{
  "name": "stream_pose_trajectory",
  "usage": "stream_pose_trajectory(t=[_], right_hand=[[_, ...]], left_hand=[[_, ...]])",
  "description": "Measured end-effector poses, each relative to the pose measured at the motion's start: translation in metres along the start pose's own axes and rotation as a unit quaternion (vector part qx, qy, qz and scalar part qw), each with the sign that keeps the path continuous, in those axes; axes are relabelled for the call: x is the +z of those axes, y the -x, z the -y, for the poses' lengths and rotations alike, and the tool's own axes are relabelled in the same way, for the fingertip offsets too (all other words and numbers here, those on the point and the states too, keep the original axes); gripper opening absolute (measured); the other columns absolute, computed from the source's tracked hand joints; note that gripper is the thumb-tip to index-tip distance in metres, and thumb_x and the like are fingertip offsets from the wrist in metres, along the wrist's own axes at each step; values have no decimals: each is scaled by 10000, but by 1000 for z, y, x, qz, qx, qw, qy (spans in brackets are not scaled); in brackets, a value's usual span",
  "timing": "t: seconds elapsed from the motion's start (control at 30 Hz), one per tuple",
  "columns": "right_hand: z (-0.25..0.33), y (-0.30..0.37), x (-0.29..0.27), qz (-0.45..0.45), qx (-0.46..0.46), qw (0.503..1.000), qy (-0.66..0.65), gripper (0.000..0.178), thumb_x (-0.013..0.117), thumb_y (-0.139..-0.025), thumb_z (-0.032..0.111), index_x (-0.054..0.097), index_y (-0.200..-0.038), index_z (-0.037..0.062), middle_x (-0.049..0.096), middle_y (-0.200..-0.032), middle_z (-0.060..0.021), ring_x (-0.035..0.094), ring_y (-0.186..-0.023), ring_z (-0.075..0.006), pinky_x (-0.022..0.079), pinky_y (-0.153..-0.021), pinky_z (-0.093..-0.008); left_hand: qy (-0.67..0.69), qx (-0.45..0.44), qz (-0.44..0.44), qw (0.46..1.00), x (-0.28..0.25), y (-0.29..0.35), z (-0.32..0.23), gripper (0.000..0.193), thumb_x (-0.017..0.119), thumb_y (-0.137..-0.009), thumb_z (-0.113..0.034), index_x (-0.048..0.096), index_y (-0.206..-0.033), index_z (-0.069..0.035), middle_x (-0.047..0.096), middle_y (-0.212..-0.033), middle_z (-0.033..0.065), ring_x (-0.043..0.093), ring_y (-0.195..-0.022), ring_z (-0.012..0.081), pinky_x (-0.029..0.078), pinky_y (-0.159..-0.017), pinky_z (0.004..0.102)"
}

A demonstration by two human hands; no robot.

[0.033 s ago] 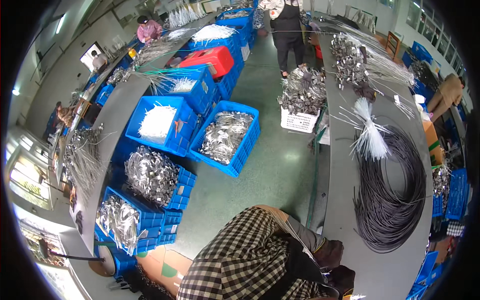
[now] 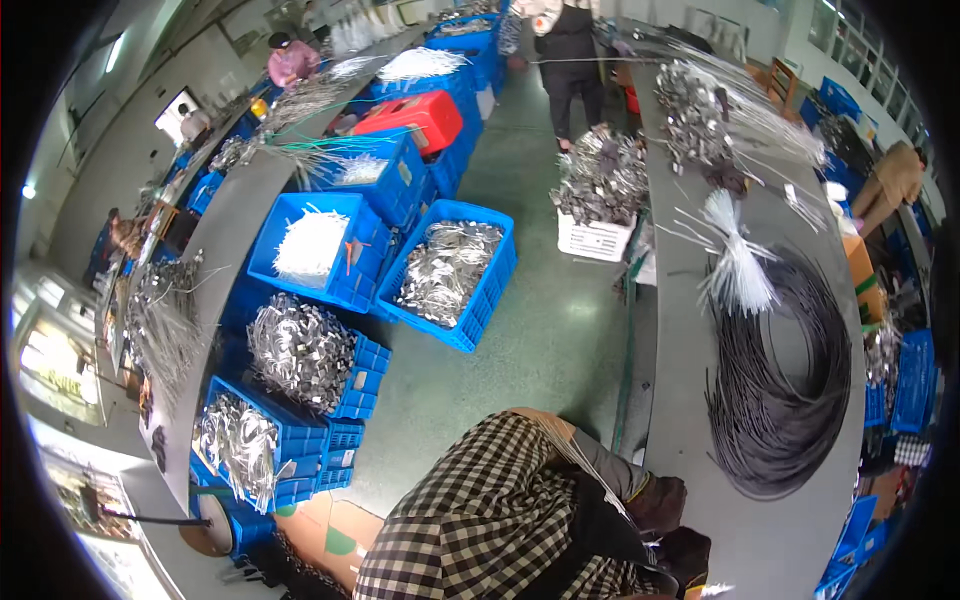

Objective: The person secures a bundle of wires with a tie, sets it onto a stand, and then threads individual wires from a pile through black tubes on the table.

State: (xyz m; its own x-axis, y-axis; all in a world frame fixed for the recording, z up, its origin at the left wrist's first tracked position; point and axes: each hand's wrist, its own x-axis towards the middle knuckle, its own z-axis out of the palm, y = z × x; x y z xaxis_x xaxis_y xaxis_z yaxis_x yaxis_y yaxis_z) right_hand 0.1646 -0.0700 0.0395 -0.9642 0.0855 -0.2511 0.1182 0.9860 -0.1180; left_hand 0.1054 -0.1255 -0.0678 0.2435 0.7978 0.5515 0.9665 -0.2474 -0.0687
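Both my hands, in dark brown gloves, are close together at the lower middle, by the near edge of the right-hand grey table. A bundle of thin pale wires (image 2: 598,476) runs down along my grey-cuffed arm and into the space between the gloves. My left hand (image 2: 658,504) is the upper one, curled closed where the wires run in. Just below it my right hand (image 2: 686,558) looks closed too, with its fingers mostly hidden. Small white ends show between and below the gloves. A checked sleeve (image 2: 450,510) covers much of the lower view.
On the right table (image 2: 690,400) lie a big coil of black cable (image 2: 730,420) and a tied white strand bundle (image 2: 738,260). Blue crates (image 2: 490,300) of metal-ended wires line the left. A white basket (image 2: 592,240) stands in the aisle near a standing person (image 2: 570,70).
The whole scene has shifted very slightly left in view. My hands and the wires stay in about the same place.
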Motion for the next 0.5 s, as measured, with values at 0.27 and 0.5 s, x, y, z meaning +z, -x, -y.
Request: stream_pose_trajectory(t=[0.27,0.5], right_hand=[[-42,74,-40,69,-6,989,-127,430,588,-853,275,600,-1170,-15,653,-841,-191,612,-645,-319,502,-599,-384],[-46,92,33,-69,49,897,-433,431,600,-854,262,594,-1198,2,654,-855,-179,621,-654,-298,502,-588,-367]], left_hand=[[271,-108,19,956,-58,0,15,217,578,-730,-235,669,-655,-53,605,-619,123,537,-515,306,386,-484,441],[700,-366,95,605,-96,29,24,360,584,-878,-316,662,-717,-3,661,-694,93,619,-623,240,483,-581,383]])
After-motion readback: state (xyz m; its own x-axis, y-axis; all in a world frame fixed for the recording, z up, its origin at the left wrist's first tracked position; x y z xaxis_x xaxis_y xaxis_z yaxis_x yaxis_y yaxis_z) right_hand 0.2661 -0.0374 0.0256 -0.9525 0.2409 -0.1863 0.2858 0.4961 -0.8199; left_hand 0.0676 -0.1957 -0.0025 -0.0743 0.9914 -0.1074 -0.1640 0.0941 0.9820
